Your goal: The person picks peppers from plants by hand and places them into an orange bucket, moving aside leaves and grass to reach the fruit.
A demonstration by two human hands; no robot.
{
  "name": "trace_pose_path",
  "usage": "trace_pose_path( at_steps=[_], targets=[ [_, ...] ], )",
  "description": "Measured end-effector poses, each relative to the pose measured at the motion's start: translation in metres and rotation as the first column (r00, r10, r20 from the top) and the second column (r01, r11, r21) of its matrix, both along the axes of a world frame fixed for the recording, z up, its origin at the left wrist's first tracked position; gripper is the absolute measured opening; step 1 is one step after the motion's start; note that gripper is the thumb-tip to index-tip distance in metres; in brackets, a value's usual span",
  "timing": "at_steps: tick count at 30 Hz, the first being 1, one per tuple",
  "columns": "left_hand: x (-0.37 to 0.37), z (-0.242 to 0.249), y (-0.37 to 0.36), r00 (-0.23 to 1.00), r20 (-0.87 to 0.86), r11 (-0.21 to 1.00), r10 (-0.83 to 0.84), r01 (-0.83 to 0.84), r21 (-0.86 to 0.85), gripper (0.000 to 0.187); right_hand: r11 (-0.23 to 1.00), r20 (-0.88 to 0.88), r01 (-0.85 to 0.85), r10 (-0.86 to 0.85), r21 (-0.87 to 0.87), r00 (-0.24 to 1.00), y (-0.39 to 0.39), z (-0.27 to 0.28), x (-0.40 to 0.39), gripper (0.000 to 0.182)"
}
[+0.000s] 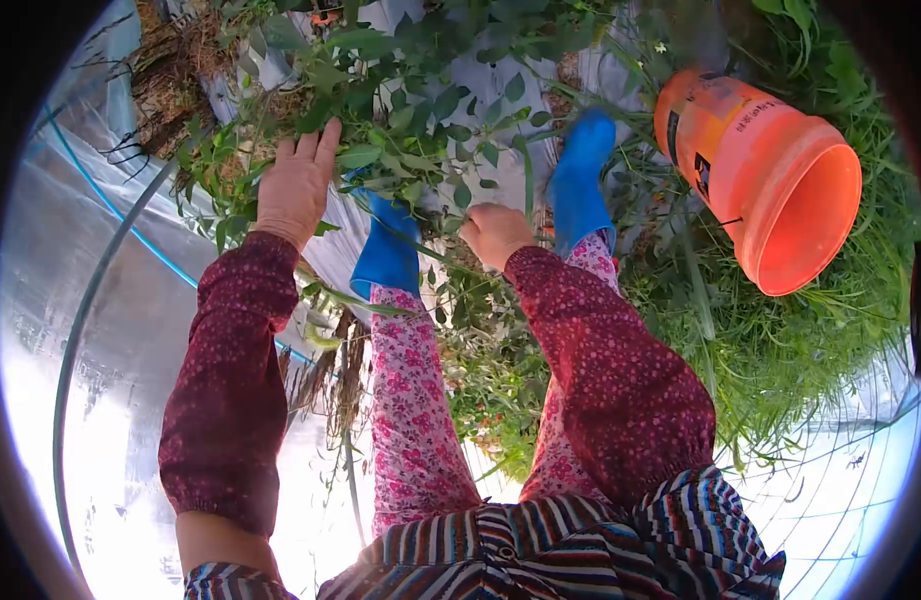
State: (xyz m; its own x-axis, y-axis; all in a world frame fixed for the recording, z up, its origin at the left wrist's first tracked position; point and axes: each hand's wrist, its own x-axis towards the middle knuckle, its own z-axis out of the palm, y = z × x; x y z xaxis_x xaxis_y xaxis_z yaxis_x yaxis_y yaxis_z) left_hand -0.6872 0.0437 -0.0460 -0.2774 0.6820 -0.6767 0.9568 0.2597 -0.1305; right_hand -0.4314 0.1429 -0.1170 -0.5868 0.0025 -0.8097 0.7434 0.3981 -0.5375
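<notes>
My left hand (pixel 295 185) reaches into the leafy green plants (pixel 400 130), back of the hand up, with its fingers stretched out and the tips among the leaves. My right hand (pixel 497 235) is low between the two blue boots (pixel 583 165), fingers curled in beside thin stems and leaves. Whatever those fingers hold, if anything, is hidden from view. Both forearms wear dark red patterned sleeves (pixel 620 385).
An orange bucket (pixel 750 170) lies tilted in the grass (pixel 830 290) on the right, mouth facing me. Pale ground sheeting (pixel 490 95) shows between the plants. On the left, a curved pipe (pixel 80 330) and a blue hose (pixel 130 225) run along plastic film.
</notes>
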Motion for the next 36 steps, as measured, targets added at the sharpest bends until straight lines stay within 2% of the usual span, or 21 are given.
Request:
trace_pose_path(
  at_steps=[1, 2, 4, 5, 6, 7, 8, 10, 11, 14, 16, 17, 18, 20, 21, 22, 24, 25, 30, 32, 36],
  targets=[
    [0.007, 0.002, -0.003, 1.0, 0.02, 0.999, 0.019, -0.02, 0.028, 0.07, 0.981, 0.007, 0.177, -0.177, -0.081, 0.984, 0.002, 0.007, 0.005, 0.03],
    [0.014, 0.004, -0.005, 0.999, 0.036, 0.998, 0.037, -0.039, 0.059, 0.071, 0.983, 0.001, 0.171, -0.172, -0.069, 0.985, 0.001, 0.012, 0.009, 0.03],
    [0.028, 0.01, -0.007, 0.995, 0.042, 0.996, 0.092, -0.092, 0.001, 0.073, 0.828, 0.147, 0.404, -0.377, -0.389, 0.914, -0.002, 0.016, 0.017, 0.034],
    [0.034, 0.013, -0.008, 0.992, 0.053, 0.994, 0.111, -0.111, -0.001, 0.073, 0.759, 0.231, 0.466, -0.405, -0.455, 0.885, -0.004, 0.022, 0.015, 0.033],
    [0.039, 0.017, -0.011, 0.99, 0.067, 0.992, 0.126, -0.126, -0.005, 0.073, 0.758, 0.233, 0.468, -0.406, -0.454, 0.884, -0.006, 0.027, 0.014, 0.033],
    [0.045, 0.018, -0.012, 0.963, 0.072, 0.951, 0.259, -0.241, -0.192, 0.073, 0.708, 0.295, 0.517, -0.425, -0.481, 0.856, -0.007, 0.03, 0.014, 0.03],
    [0.048, 0.018, -0.017, 0.964, 0.075, 0.952, 0.255, -0.237, -0.192, 0.073, 0.652, 0.357, 0.568, -0.441, -0.502, 0.823, -0.004, 0.036, 0.01, 0.027],
    [0.053, 0.012, -0.033, 0.996, -0.073, 0.995, 0.041, -0.048, -0.086, 0.072, 0.604, 0.394, 0.591, -0.441, -0.534, 0.807, 0.002, 0.039, 0.002, 0.023],
    [0.052, 0.011, -0.035, 0.981, -0.048, 0.982, 0.187, -0.188, -0.024, 0.069, 0.671, 0.325, 0.539, -0.431, -0.509, 0.842, 0.003, 0.037, 0.0, 0.023],
    [0.028, 0.01, -0.021, 0.964, 0.052, 0.957, 0.26, -0.264, 0.118, 0.064, 0.754, 0.218, 0.461, -0.407, -0.467, 0.887, 0.015, 0.052, -0.007, 0.024],
    [0.012, 0.001, -0.025, 0.969, 0.073, 0.951, 0.236, -0.245, 0.186, 0.059, 0.611, 0.26, 0.571, -0.524, -0.549, 0.811, 0.011, 0.054, -0.003, 0.025],
    [0.006, 0.002, -0.024, 0.966, 0.101, 0.952, 0.236, -0.251, 0.174, 0.059, 0.436, 0.417, 0.692, -0.572, -0.575, 0.707, 0.006, 0.05, 0.003, 0.029],
    [0.001, 0.003, -0.023, 0.962, 0.131, 0.954, 0.238, -0.257, 0.156, 0.059, 0.431, 0.418, 0.691, -0.571, -0.58, 0.707, -0.001, 0.038, 0.012, 0.029],
    [-0.009, 0.003, -0.02, 0.958, 0.139, 0.953, 0.252, -0.271, 0.135, 0.059, 0.573, 0.451, 0.707, -0.546, -0.414, 0.706, -0.012, 0.015, 0.023, 0.027],
    [-0.013, 0.003, -0.018, 0.95, 0.148, 0.952, 0.274, -0.29, 0.101, 0.058, 0.737, 0.311, 0.572, -0.484, -0.359, 0.818, -0.014, 0.004, 0.024, 0.027],
    [-0.015, 0.002, -0.018, 0.942, 0.156, 0.949, 0.297, -0.309, 0.063, 0.058, 0.735, 0.316, 0.574, -0.482, -0.362, 0.817, -0.018, -0.004, 0.028, 0.027],
    [-0.021, -0.004, -0.027, 0.946, 0.201, 0.947, 0.255, -0.286, 0.148, 0.058, 0.775, 0.018, 0.561, -0.582, -0.289, 0.813, -0.017, -0.003, 0.008, 0.025],
    [-0.021, -0.003, -0.027, 0.95, 0.202, 0.948, 0.239, -0.273, 0.162, 0.058, 0.744, -0.175, 0.602, -0.66, -0.289, 0.731, -0.033, -0.011, -0.001, 0.029],
    [-0.017, -0.004, -0.025, 0.94, 0.228, 0.935, 0.253, -0.298, 0.191, 0.056, 0.919, -0.113, 0.386, -0.392, -0.076, 0.913, -0.049, -0.022, -0.05, 0.033],
    [-0.014, -0.002, -0.024, 0.934, 0.236, 0.938, 0.267, -0.308, 0.161, 0.056, 0.983, -0.177, 0.185, -0.179, 0.019, 0.968, -0.054, -0.023, -0.058, 0.033],
    [-0.011, -0.002, -0.026, 0.937, 0.234, 0.928, 0.259, -0.309, 0.209, 0.056, 0.971, -0.027, 0.229, -0.231, -0.067, 0.973, -0.053, -0.004, -0.049, 0.023]
  ],
)
